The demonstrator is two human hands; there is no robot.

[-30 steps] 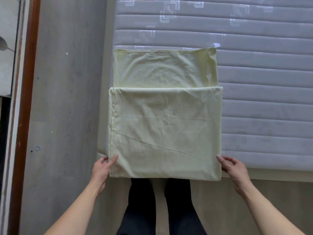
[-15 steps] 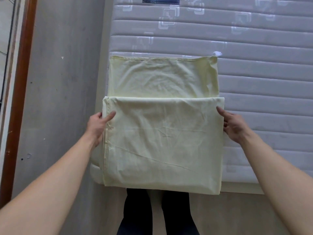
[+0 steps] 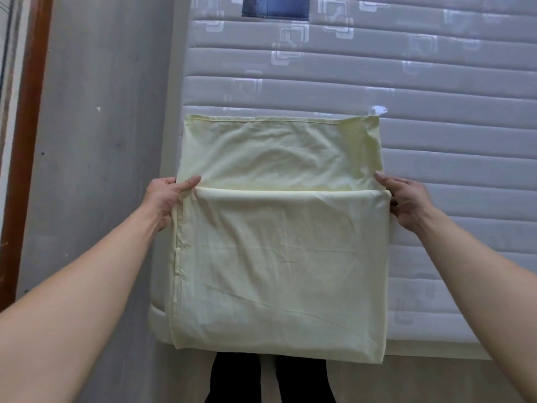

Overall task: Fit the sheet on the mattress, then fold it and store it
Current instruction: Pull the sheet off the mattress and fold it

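Mid-fold, sheet (image 3: 279,242) lying centre frame on mattress (image 3: 453,146), left hand (image 3: 167,199) and right hand (image 3: 406,202) pinching its folded edge; next probably calls for carrying that edge toward the top hem.

Floor (image 3: 96,199): grey, concrete-like, mottled, with small dark and pale specks, running down the left and along the bottom edge. Wooden strip (image 3: 27,158): reddish-brown, near-vertical, at far left; a paler surface lies beyond it. Dark blue rectangular patch (image 3: 275,7): top centre, cut by the frame edge. Light: soft, even, no hard shadows.
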